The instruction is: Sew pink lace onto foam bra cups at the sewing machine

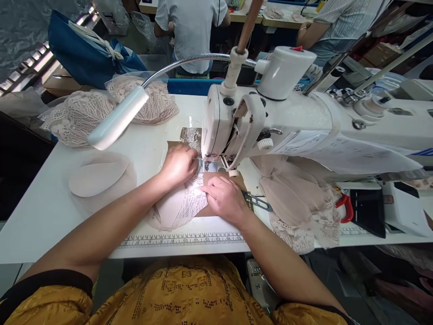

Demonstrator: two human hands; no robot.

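Note:
A pale pink lace piece (193, 202) lies under the front of the white sewing machine (221, 122), its scalloped edge towards me. My left hand (180, 167) is curled on the fabric's far left part, close beside the needle area; the fingertips are partly hidden. My right hand (225, 197) pinches the lace's right edge between thumb and forefinger, just in front of the presser foot. Beneath the right hand lies a brown cardboard sheet (203, 211). Grey thread snips (260, 202) lie by its right side, partly on the card.
Lace cup bundles (83, 113) sit at the back left, and a sheer oval piece (99, 178) lies left. More lace pieces (294, 198) are heaped right, beside red-handled scissors (345, 208). A lamp (118, 117) arches over the table. A ruler strip (189, 240) runs along the front edge.

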